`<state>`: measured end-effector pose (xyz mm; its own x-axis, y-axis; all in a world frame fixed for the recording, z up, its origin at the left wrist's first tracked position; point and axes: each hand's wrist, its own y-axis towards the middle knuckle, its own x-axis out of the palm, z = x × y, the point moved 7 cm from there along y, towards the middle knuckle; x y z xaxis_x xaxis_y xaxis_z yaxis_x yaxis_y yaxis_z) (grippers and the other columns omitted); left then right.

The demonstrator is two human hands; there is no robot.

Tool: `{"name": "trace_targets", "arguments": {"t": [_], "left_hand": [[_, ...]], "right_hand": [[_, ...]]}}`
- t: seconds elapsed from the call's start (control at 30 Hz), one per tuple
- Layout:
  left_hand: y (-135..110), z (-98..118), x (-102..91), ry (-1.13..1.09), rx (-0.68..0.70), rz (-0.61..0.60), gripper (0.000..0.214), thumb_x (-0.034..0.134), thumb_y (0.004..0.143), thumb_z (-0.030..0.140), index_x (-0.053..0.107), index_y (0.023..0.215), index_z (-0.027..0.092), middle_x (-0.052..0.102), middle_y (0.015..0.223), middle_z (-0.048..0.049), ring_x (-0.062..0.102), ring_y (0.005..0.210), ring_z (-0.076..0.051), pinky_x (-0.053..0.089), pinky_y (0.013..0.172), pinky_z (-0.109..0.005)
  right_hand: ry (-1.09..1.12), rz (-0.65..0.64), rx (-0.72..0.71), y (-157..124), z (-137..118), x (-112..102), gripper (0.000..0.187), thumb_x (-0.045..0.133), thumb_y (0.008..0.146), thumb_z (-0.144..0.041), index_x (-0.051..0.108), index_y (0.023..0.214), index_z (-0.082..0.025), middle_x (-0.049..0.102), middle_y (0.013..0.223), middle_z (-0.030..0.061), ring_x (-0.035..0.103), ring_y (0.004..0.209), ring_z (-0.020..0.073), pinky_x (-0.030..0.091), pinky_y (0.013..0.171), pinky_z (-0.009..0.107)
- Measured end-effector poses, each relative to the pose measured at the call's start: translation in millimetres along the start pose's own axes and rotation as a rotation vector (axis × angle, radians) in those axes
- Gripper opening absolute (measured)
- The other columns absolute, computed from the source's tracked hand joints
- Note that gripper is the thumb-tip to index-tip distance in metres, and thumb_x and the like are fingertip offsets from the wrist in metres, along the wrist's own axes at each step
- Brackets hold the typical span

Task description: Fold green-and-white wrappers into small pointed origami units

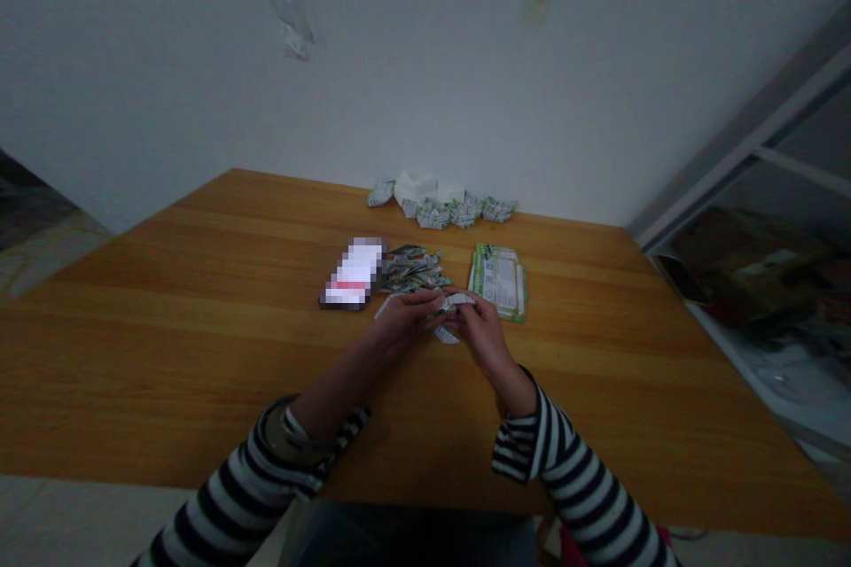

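My left hand [404, 319] and my right hand [484, 330] meet over the middle of the table, both closed on a piece of printed paper [457, 301] that looks folded. Fingers cover much of it, and a printed corner [447, 335] shows below them; whether it is the same piece I cannot tell. Just beyond my left hand lies a heap of folded printed paper pieces [413, 266]. Past my right hand is a stack of flat printed sheets with green edges [500, 279].
A phone [352, 275] with a lit, blurred screen lies left of the heap. Several crumpled or folded printed papers [435, 211] line the wooden table's [199, 283] back edge near the wall [399, 89]. A cluttered shelf [751, 283] stands to the right.
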<state>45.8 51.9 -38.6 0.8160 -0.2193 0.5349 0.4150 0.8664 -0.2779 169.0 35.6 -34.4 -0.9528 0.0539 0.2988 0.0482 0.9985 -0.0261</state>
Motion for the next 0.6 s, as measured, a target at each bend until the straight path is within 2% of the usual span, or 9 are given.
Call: {"name": "trace_targets", "arguments": {"t": [0.13, 0.2, 0.27, 0.33, 0.47, 0.6], "left_hand": [[-2.5, 11.2, 4.8, 0.127, 0.132, -0.016, 0.037, 0.082, 0.065, 0.027, 0.075, 0.099, 0.012, 0.072, 0.109, -0.0135, 0.070, 0.094, -0.025, 0.054, 0.090, -0.036], [-7.0, 22.0, 12.0, 0.255, 0.263, -0.031, 0.037, 0.078, 0.070, 0.030, 0.074, 0.103, 0.014, 0.073, 0.108, -0.0126, 0.068, 0.099, -0.027, 0.052, 0.092, -0.039], [-15.8, 37.9, 16.0, 0.363, 0.462, 0.039, 0.033, 0.076, 0.071, 0.028, 0.074, 0.102, 0.015, 0.074, 0.107, -0.0107, 0.066, 0.105, -0.027, 0.048, 0.098, -0.039], [-24.5, 47.7, 20.3, 0.454, 0.587, 0.092, 0.036, 0.074, 0.074, 0.026, 0.071, 0.109, 0.017, 0.072, 0.113, -0.0093, 0.065, 0.108, -0.026, 0.046, 0.101, -0.039], [-33.6, 51.5, 27.1, 0.591, 0.660, 0.082, 0.039, 0.072, 0.076, 0.024, 0.069, 0.115, 0.022, 0.069, 0.118, -0.0074, 0.063, 0.112, -0.025, 0.045, 0.103, -0.038], [-34.5, 48.9, 26.1, 0.639, 0.673, 0.076, 0.038, 0.072, 0.076, 0.025, 0.069, 0.114, 0.023, 0.069, 0.118, -0.0068, 0.063, 0.112, -0.026, 0.045, 0.103, -0.037]], "right_hand": [[-0.036, -0.048, -0.034, 0.6, -4.7, 0.2, 0.029, 0.062, 0.077, -0.035, 0.070, 0.102, -0.022, 0.072, 0.091, 0.0030, 0.068, 0.071, 0.0142, 0.057, 0.067, 0.027], [-0.103, -0.073, -0.087, -0.2, -13.5, -1.2, 0.033, 0.061, 0.078, -0.033, 0.068, 0.108, -0.024, 0.071, 0.096, 0.0016, 0.066, 0.072, 0.0135, 0.057, 0.072, 0.029], [-0.202, -0.114, -0.161, -2.4, -26.0, -1.5, 0.040, 0.063, 0.077, -0.029, 0.065, 0.117, -0.027, 0.071, 0.101, 0.0003, 0.064, 0.071, 0.0126, 0.056, 0.075, 0.029], [-0.290, -0.167, -0.218, -5.3, -37.5, -0.3, 0.045, 0.065, 0.078, -0.028, 0.062, 0.123, -0.027, 0.071, 0.103, 0.0002, 0.061, 0.068, 0.0119, 0.054, 0.074, 0.028], [-0.311, -0.153, -0.272, -8.1, -50.4, -2.7, 0.036, 0.063, 0.083, -0.036, 0.066, 0.118, -0.027, 0.071, 0.109, 0.0025, 0.062, 0.075, 0.0153, 0.053, 0.074, 0.029], [-0.337, -0.061, -0.297, -6.8, -50.6, -8.8, 0.029, 0.066, 0.081, -0.037, 0.072, 0.106, -0.023, 0.075, 0.098, 0.0036, 0.063, 0.070, 0.0164, 0.051, 0.066, 0.028]]}}
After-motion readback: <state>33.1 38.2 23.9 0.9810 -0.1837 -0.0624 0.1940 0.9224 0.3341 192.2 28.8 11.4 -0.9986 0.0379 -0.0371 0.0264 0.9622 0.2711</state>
